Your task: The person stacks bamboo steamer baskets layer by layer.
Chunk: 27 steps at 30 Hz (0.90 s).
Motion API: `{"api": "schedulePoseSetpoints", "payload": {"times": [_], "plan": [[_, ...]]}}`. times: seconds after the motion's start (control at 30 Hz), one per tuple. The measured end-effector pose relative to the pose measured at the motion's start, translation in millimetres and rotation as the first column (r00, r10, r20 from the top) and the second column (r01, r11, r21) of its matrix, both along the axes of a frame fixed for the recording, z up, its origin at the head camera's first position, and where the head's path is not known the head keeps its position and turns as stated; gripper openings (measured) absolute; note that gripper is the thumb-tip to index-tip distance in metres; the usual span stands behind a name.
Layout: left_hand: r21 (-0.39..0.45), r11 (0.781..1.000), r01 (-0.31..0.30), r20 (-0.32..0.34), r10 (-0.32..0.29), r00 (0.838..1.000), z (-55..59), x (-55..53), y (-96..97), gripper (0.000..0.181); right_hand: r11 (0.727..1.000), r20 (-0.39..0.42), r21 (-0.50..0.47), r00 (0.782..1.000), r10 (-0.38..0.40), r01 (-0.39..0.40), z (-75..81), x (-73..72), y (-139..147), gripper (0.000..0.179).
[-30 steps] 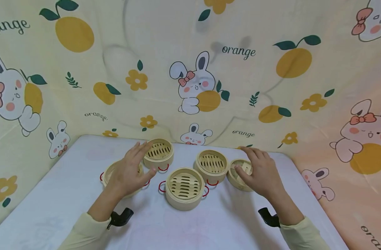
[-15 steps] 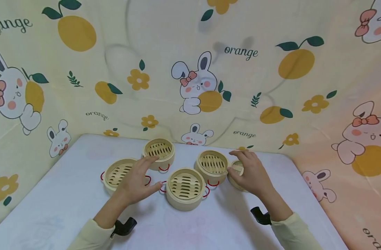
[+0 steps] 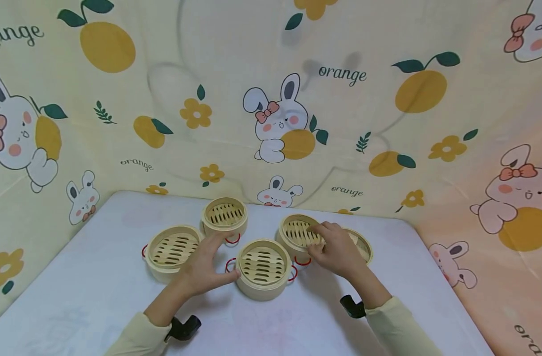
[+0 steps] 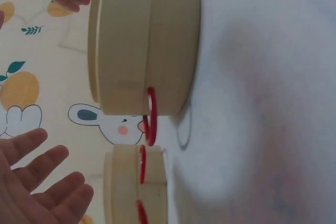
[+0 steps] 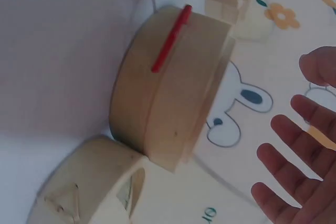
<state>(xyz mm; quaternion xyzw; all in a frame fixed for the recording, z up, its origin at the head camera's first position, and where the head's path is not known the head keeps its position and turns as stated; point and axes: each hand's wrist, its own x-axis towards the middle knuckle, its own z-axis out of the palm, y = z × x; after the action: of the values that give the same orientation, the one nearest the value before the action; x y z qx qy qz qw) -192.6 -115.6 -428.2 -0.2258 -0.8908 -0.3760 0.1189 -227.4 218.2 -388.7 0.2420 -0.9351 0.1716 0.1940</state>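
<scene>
Several small bamboo steamer baskets stand on the table, most with slotted bottoms and red cord handles. The front basket (image 3: 262, 272) lies just right of my left hand (image 3: 203, 267), whose thumb overlaps its left rim in the head view. That hand spreads its fingers above the left basket's edge, holding nothing. My right hand (image 3: 342, 252) hovers over the inner right basket (image 3: 299, 237), thumb and fingers apart. Its back partly hides the outermost right basket (image 3: 364, 244). In the right wrist view, right-hand fingers (image 5: 286, 174) are spread beside the inner right basket (image 5: 173, 87), apart from it.
A left basket (image 3: 173, 249) and a back basket (image 3: 225, 217) stand behind my left hand. White cloth covers the table (image 3: 271, 329). A patterned rabbit-and-orange backdrop (image 3: 226, 64) rises right behind it. A black camera (image 3: 185, 327) sits at the left wrist.
Both hands have moved inward: the left one rightward to the front basket, the right one leftward over the inner right basket. The baskets have stayed in place.
</scene>
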Motion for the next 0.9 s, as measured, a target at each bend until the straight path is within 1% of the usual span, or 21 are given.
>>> {"api": "schedulePoseSetpoints", "payload": {"times": [0.07, 0.17, 0.33, 0.47, 0.57, 0.73, 0.9], "plan": [[0.023, 1.000, 0.017, -0.004, -0.016, 1.000, -3.0, -1.0, 1.0, 0.085, 1.000, 0.006, 0.000, 1.000, 0.010, -0.010, -4.3, -2.6, -2, 0.035], [0.024, 0.999, 0.021, -0.002, -0.021, 1.000, -7.8, -1.3, 2.5, 0.086, 1.000, 0.007, 0.004, 1.000, 0.021, -0.021, -9.5, -5.6, -4, 0.034], [0.021, 0.999, 0.027, 0.034, -0.028, 0.999, -14.6, -1.4, 4.9, 0.087, 0.999, 0.001, 0.031, 1.000, 0.022, -0.022, -14.2, -7.0, -7, 0.035], [0.031, 0.999, 0.039, 0.062, -0.041, 0.997, -18.4, -2.3, 6.0, 0.090, 0.998, 0.011, 0.055, 1.000, 0.024, -0.024, -18.1, -7.7, -9, 0.037], [0.029, 0.999, 0.039, 0.090, -0.042, 0.995, -19.3, -2.4, 6.8, 0.094, 0.997, 0.012, 0.064, 0.999, 0.041, -0.042, -21.4, -8.8, -11, 0.037], [-0.011, 1.000, 0.024, 0.154, -0.022, 0.988, -20.4, -3.0, 8.4, 0.099, 0.994, 0.002, 0.087, 0.998, 0.067, -0.067, -27.3, -11.9, -14, 0.034], [-0.015, 0.999, 0.034, 0.184, -0.031, 0.982, -19.8, -3.9, 10.3, 0.101, 0.990, -0.007, 0.120, 0.997, 0.070, -0.069, -30.7, -14.6, -17, 0.027]]}}
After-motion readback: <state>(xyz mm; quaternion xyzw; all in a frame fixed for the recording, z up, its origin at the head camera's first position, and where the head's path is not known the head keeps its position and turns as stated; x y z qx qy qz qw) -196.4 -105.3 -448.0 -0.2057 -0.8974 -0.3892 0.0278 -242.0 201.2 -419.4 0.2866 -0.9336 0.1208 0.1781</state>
